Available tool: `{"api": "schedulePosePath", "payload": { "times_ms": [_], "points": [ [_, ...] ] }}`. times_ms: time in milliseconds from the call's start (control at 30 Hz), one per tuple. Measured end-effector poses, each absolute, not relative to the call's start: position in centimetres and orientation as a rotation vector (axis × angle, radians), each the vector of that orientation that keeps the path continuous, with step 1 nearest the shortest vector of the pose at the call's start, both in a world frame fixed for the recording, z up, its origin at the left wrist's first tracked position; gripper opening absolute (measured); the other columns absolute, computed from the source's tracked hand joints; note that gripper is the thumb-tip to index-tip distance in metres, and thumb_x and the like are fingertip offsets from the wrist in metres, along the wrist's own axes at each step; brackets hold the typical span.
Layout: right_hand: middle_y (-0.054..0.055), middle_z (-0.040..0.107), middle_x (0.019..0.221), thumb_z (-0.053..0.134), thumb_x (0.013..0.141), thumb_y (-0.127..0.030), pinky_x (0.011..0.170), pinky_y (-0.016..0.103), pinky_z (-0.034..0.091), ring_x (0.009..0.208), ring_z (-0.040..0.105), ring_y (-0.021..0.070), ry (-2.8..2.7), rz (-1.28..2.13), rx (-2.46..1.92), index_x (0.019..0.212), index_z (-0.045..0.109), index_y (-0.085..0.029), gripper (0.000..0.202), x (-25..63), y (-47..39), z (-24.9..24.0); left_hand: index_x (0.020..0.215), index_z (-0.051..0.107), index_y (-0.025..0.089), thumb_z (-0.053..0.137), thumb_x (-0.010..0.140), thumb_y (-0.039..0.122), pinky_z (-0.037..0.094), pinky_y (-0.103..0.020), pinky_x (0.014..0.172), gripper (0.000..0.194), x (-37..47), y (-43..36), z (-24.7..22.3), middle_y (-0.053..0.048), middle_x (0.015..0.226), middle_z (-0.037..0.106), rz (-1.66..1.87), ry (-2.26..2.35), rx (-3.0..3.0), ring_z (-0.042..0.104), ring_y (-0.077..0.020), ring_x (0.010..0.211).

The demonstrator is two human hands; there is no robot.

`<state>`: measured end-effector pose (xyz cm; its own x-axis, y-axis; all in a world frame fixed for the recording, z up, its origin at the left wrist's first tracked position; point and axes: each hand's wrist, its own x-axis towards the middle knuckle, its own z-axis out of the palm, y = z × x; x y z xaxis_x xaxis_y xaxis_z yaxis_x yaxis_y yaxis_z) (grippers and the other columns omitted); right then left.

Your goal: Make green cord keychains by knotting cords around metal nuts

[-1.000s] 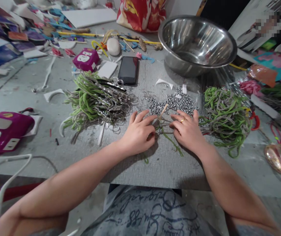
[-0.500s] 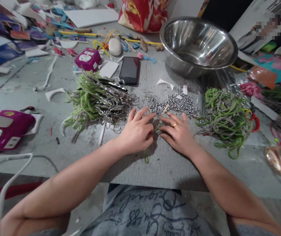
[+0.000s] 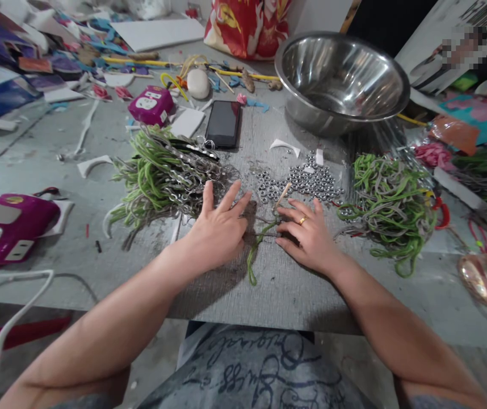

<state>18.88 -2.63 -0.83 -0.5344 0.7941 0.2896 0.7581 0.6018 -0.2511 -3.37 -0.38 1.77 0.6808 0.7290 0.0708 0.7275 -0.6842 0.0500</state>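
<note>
My left hand (image 3: pixel 220 230) is low over the table, left of centre. Its outer fingers are spread, while index finger and thumb are curled towards a thin grey cord (image 3: pixel 264 234) that runs across to my right hand; the pinch itself is partly hidden. My right hand (image 3: pixel 307 230), with a ring on one finger, is closed at the fingertips on a green cord (image 3: pixel 258 247), whose loose end curves down onto the table. Beside those fingertips a thin wooden stick (image 3: pixel 284 194) slants upward. Small silver beads (image 3: pixel 314 182) lie scattered just beyond.
A bundle of green and grey cords with silver beads (image 3: pixel 171 170) lies at left, another heap of cords (image 3: pixel 392 204) at right. Farther back are a phone (image 3: pixel 223 123), a steel bowl (image 3: pixel 341 79) and a purple power socket (image 3: pixel 151 106). Scraps cover the back left.
My left hand has moved left, away from my right hand, and its outer fingers have spread. More of the green cord and the grey cord now shows between the hands. My right hand has barely moved.
</note>
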Motion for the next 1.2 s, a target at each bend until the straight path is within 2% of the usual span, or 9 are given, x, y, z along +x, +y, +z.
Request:
{"api": "schedulePosePath", "payload": {
  "times_ms": [333,433,600,767,933,1000,1067,1133,1200],
  "points": [
    [0.006,0.058,0.123,0.049,0.087,-0.041,0.107,0.057,0.010,0.127,0.037,0.0270,-2.464,0.074,-1.221,0.098,0.064,-0.024,0.026,18.9,-2.9,-0.8,0.070,0.065,0.019,0.058,0.073,0.018,0.005,-0.071,0.103,0.007,-4.0,0.2,2.7,-0.008,0.132,0.051,0.373,1.315,2.774,0.026,-0.0380,0.133],
    [0.008,0.051,0.132,0.045,0.087,-0.046,0.106,0.060,0.007,0.132,0.029,0.0291,-2.531,0.027,-1.194,0.107,0.063,-0.026,0.033,18.6,-3.3,-0.5,0.077,0.066,0.020,0.056,0.074,0.016,0.004,-0.070,0.104,0.010,-4.1,0.6,2.7,-0.007,0.138,0.045,0.513,1.454,2.748,0.022,-0.0372,0.135],
    [0.012,0.034,0.145,0.039,0.087,-0.055,0.098,0.070,0.004,0.136,0.016,0.0362,-2.733,0.043,-1.200,0.125,0.052,-0.028,0.049,17.6,-3.7,-0.1,0.075,0.066,0.016,0.051,0.071,0.008,0.004,-0.073,0.101,0.017,-3.8,1.0,1.3,-0.010,0.142,0.040,0.445,1.526,2.758,0.018,-0.0395,0.136],
    [0.012,0.027,0.149,0.036,0.086,-0.059,0.095,0.073,0.006,0.136,0.013,0.0395,-2.852,0.185,-1.263,0.126,0.051,-0.030,0.052,17.1,-3.6,-0.1,0.070,0.064,0.015,0.048,0.071,0.006,0.006,-0.073,0.101,0.018,-3.6,1.1,0.6,-0.011,0.138,0.043,0.386,1.496,2.756,0.018,-0.0381,0.136],
    [0.013,0.031,0.147,0.037,0.086,-0.058,0.096,0.071,0.006,0.135,0.015,0.0380,-2.782,0.155,-1.200,0.122,0.055,-0.029,0.050,17.5,-3.6,-0.4,0.070,0.061,0.016,0.047,0.077,0.011,0.013,-0.069,0.102,0.016,-3.4,1.1,1.4,-0.011,0.135,0.047,0.513,1.481,2.696,0.025,-0.0369,0.133],
    [0.011,0.040,0.142,0.041,0.087,-0.054,0.100,0.067,0.007,0.134,0.021,0.0348,-2.681,0.106,-1.147,0.115,0.060,-0.027,0.044,17.7,-3.6,-0.4,0.070,0.059,0.016,0.048,0.079,0.015,0.027,-0.061,0.099,0.015,-3.3,1.2,2.0,-0.011,0.125,0.054,0.615,1.453,2.612,0.038,-0.0338,0.123],
    [0.008,0.054,0.128,0.045,0.088,-0.046,0.104,0.060,0.009,0.128,0.033,0.0296,-2.514,0.062,-1.119,0.104,0.065,-0.026,0.033,17.9,-3.5,-0.4,0.071,0.056,0.016,0.048,0.080,0.016,0.043,-0.046,0.086,0.013,-3.1,1.2,2.5,-0.010,0.098,0.064,0.705,1.390,2.430,0.054,-0.0249,0.098],
    [0.004,0.065,0.107,0.049,0.087,-0.037,0.105,0.052,0.016,0.115,0.045,0.0241,-2.350,0.043,-1.128,0.093,0.067,-0.025,0.022,18.1,-3.4,-0.3,0.069,0.052,0.017,0.048,0.080,0.017,0.046,-0.031,0.066,0.011,-2.9,1.2,2.8,-0.003,0.071,0.059,0.755,1.317,2.143,0.053,-0.0146,0.068],
    [0.001,0.067,0.091,0.052,0.086,-0.033,0.102,0.046,0.025,0.100,0.052,0.0202,-2.255,0.051,-1.152,0.086,0.067,-0.025,0.018,18.0,-3.3,-0.2,0.067,0.048,0.017,0.048,0.080,0.019,0.038,-0.023,0.050,0.013,-2.6,1.0,2.8,0.002,0.058,0.049,0.769,1.235,1.793,0.044,-0.0083,0.050]
  ]
}}
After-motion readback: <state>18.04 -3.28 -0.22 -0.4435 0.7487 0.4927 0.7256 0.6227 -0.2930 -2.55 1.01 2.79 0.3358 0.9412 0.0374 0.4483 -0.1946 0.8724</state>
